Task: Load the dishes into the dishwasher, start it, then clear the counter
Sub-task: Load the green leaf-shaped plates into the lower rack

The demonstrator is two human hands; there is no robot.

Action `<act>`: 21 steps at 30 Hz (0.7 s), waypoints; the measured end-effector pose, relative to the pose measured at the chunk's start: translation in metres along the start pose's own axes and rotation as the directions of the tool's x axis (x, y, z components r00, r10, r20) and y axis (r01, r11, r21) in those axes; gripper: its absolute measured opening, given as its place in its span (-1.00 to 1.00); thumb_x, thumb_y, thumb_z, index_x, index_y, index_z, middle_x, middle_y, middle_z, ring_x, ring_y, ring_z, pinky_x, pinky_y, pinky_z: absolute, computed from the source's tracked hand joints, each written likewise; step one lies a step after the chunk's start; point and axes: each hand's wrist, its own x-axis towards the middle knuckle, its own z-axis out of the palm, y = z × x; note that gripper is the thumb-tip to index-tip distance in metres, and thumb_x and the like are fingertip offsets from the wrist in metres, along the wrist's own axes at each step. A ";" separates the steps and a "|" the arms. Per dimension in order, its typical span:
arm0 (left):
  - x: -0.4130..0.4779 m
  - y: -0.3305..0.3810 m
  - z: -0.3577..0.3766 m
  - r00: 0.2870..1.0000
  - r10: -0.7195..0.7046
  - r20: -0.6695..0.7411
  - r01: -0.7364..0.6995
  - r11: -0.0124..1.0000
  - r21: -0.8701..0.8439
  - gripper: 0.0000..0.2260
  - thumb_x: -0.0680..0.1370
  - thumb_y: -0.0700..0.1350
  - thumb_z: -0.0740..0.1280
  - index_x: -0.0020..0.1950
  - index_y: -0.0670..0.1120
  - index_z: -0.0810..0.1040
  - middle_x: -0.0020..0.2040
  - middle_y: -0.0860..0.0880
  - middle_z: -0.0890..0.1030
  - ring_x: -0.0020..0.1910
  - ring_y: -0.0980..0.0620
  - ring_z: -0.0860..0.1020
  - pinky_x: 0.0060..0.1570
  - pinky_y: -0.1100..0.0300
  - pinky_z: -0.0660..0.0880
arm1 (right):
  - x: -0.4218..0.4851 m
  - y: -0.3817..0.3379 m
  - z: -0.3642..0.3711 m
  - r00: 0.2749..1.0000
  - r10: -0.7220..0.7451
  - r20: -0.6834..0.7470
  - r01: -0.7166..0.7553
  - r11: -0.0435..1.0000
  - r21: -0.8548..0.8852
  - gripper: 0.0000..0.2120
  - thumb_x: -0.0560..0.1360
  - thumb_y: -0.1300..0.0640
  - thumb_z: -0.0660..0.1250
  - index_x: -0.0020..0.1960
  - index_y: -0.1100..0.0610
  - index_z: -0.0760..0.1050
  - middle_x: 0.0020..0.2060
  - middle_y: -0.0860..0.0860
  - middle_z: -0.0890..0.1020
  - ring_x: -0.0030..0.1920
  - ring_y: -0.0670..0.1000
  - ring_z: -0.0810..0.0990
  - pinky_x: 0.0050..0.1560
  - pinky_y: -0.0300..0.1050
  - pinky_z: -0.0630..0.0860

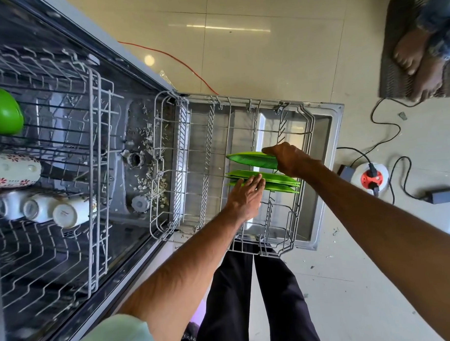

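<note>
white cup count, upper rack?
3, in a row on their sides in the upper rack beside the floral mug: left cup, middle cup, right cup. More may sit off-frame.

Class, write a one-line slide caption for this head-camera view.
Right hand holds a green plate in the pulled-out lower rack; left hand rests on the other green plates beside it.

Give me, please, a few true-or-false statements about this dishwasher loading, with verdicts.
1. The right hand grips a green plate over the lower rack. True.
2. The left hand holds a cup. False: it rests flat on the standing green plates.
3. A green bowl sits in the upper rack. True.
4. The lower rack is pushed inside the machine. False: it is pulled out over the open door.
</note>
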 end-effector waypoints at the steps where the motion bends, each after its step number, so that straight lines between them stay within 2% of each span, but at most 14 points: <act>1: 0.000 0.000 -0.001 1.000 0.000 0.001 0.000 1.000 0.004 -0.32 0.65 -0.08 0.21 0.63 -0.16 -0.13 0.63 -0.14 -0.16 0.62 -0.09 -0.06 0.57 -0.11 0.01 | 0.001 0.000 0.002 1.000 0.005 -0.003 -0.005 1.000 0.000 -0.36 0.45 0.45 0.29 0.49 0.13 0.39 0.30 0.22 0.57 0.25 0.26 0.58 0.27 0.07 0.49; 5: 0.000 0.000 -0.001 1.000 0.012 0.003 -0.012 1.000 0.006 -0.33 0.66 -0.09 0.20 0.63 -0.17 -0.14 0.63 -0.15 -0.16 0.62 -0.10 -0.07 0.57 -0.10 0.00 | -0.002 -0.003 0.014 0.999 0.034 0.012 -0.034 0.999 -0.030 -0.36 0.49 0.38 0.29 0.54 0.10 0.33 0.26 0.26 0.55 0.19 0.29 0.59 0.23 0.09 0.51; 10: 0.000 -0.003 -0.002 1.000 0.025 0.003 -0.025 0.999 0.028 -0.32 0.65 -0.09 0.21 0.62 -0.17 -0.14 0.63 -0.16 -0.17 0.62 -0.11 -0.07 0.57 -0.11 0.01 | -0.006 0.009 0.031 0.997 0.070 -0.033 -0.072 0.995 -0.070 -0.44 0.56 0.27 0.25 0.55 0.15 0.27 0.13 0.30 0.56 0.03 0.31 0.63 0.07 0.19 0.59; 13: 0.001 -0.004 -0.003 0.999 0.033 -0.002 -0.033 0.999 0.028 -0.32 0.65 -0.10 0.20 0.62 -0.17 -0.15 0.63 -0.16 -0.17 0.62 -0.11 -0.08 0.57 -0.12 0.02 | -0.004 0.005 0.030 0.992 0.125 -0.002 -0.124 0.988 -0.090 -0.58 0.62 0.23 0.19 0.47 0.22 0.33 0.12 0.30 0.55 0.06 0.31 0.60 0.08 0.21 0.57; 17: 0.001 -0.004 -0.003 0.999 0.032 -0.023 -0.031 0.999 0.009 -0.32 0.65 -0.11 0.21 0.63 -0.17 -0.14 0.63 -0.15 -0.15 0.62 -0.10 -0.06 0.57 -0.10 0.02 | -0.007 -0.003 0.036 0.968 0.219 0.120 -0.204 0.971 -0.128 -0.71 0.66 0.26 0.13 0.34 0.28 0.42 0.20 0.29 0.54 0.17 0.33 0.55 0.14 0.16 0.52; 21: 0.000 -0.007 0.000 0.998 0.041 -0.041 -0.040 0.999 0.021 -0.31 0.64 -0.12 0.22 0.62 -0.17 -0.14 0.63 -0.16 -0.15 0.62 -0.10 -0.06 0.58 -0.09 0.00 | -0.019 0.011 0.045 0.959 0.276 0.062 -0.264 0.953 -0.151 -0.73 0.63 0.30 0.12 0.29 0.31 0.42 0.15 0.31 0.54 0.14 0.35 0.55 0.10 0.17 0.51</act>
